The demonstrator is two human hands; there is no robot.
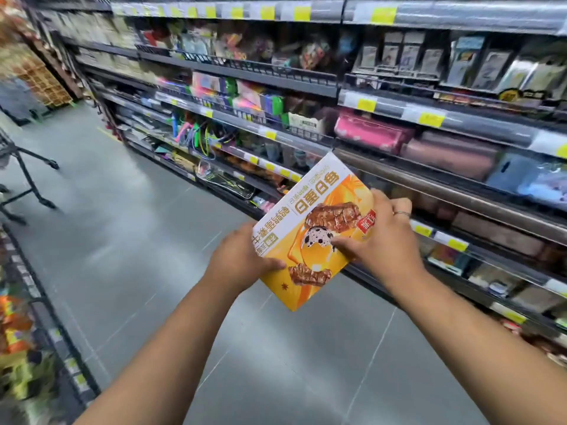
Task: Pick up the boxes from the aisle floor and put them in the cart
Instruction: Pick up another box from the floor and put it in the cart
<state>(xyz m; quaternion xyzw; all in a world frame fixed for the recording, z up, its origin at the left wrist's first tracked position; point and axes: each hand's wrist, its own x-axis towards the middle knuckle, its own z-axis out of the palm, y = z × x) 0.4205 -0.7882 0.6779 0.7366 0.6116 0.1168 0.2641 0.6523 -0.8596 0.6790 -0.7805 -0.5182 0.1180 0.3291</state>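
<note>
Orange box (322,194) was held tilted between both grips, left grip (242,256) curled round its left edge, right grip (383,240) clasped its right side, floor (153,256) below the grips, shelves (429,124) beyond the right grip.

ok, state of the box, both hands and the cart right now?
box: closed, tilted, held off the floor by both hands.
left hand: grips the box's lower left edge.
right hand: grips the box's right side, thumb on its face.
cart: far left, on the floor, mostly out of frame.
</note>
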